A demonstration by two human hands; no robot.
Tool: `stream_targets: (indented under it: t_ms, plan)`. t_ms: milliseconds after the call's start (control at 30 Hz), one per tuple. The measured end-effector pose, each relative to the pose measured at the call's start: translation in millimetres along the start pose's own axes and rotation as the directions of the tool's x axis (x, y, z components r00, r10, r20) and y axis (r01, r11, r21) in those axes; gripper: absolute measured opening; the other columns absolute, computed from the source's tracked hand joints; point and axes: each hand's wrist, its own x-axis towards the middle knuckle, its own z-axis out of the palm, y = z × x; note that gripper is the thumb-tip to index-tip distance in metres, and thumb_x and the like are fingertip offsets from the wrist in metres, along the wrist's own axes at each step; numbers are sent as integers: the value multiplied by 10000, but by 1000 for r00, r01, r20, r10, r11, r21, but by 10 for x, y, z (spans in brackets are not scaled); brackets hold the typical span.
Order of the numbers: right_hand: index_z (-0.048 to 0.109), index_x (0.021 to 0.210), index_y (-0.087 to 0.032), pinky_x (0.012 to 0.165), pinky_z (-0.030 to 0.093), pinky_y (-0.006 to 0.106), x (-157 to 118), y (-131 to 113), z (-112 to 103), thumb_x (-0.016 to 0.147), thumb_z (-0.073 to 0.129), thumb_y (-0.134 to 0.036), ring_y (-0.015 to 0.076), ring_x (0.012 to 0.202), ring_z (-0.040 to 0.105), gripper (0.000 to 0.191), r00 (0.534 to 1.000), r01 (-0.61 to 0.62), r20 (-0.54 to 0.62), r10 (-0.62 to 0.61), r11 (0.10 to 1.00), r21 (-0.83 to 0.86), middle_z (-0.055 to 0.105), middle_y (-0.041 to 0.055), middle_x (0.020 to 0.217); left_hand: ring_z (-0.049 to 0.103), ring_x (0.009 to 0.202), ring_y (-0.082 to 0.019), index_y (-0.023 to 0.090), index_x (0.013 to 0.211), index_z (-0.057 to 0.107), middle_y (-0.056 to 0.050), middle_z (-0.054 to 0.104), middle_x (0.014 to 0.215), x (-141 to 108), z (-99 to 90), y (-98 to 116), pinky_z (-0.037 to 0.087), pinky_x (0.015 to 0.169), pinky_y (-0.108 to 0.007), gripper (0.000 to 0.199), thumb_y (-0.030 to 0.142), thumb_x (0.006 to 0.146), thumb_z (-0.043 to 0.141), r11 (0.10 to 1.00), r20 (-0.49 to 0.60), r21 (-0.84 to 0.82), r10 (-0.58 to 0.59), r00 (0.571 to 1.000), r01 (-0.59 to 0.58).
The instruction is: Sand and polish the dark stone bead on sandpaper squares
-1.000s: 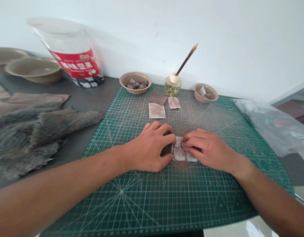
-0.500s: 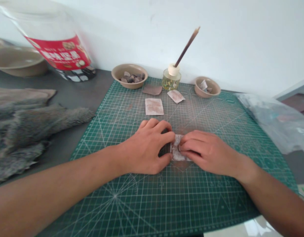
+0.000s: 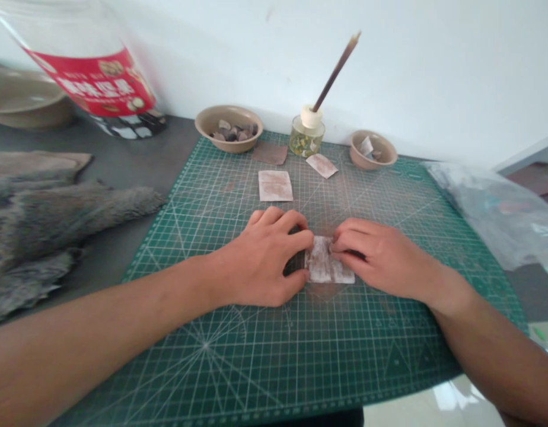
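Note:
A whitish, dust-streaked rectangular sheet, looking like worn sandpaper, lies flat on the green cutting mat. My left hand holds down its left edge, with thumb and index fingertips apart and the other fingers curled against the mat; a dark patch shows between them. Over the sheet's right upper part, my right hand is closed in a pinch, fingertips pressed together low over the surface. Whatever sits in that pinch is hidden. Brownish dust surrounds the sheet.
Behind lie a square dusty sheet, a smaller one and a brown one. Along the wall stand a bowl of stones, a diffuser bottle and a small bowl. Grey cloth, a large jar left; plastic bag right.
My right hand has slid right and slightly away along the sheet, uncovering more of its right side. The left hand keeps its place on the left edge. The view has shifted slightly.

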Motion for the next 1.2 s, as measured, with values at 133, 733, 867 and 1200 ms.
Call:
stream_targets:
  t_ms: [133,733,867,1200]
  plan:
    - [680,932,-197,788,489,308,11,-3,-4,998,562,-231,180,879,644,140,990,121,67,-124,992,47,686,40,965,487,1043,-292,239,1003,619,-58,536,1258,4,2,1,369,877,-483,245,415,833,624,1000,1,-11,1,1000,-1]
    - [674,924,-211,733,469,290,41,72,-36,1000,562,-248,158,814,636,140,983,122,132,-128,991,56,679,17,948,483,1041,-294,232,979,608,-58,547,1262,-7,4,17,377,890,-486,237,418,832,615,1000,-17,4,1,1000,-1]
    - [687,956,-203,801,481,319,27,86,-30,1005,542,-226,185,907,654,155,999,26,21,-26,1000,12,689,43,1036,482,1050,-295,236,997,608,-54,548,1263,-8,7,18,375,903,-488,249,422,832,618,1000,-24,3,-5,1000,5]
    - [690,940,-204,811,493,320,30,112,-25,988,561,-196,185,918,655,138,1000,-13,2,13,999,33,695,41,1012,482,1040,-296,224,991,604,-71,548,1251,-12,-1,24,374,885,-480,243,410,835,604,1000,-30,5,-1,1000,1]
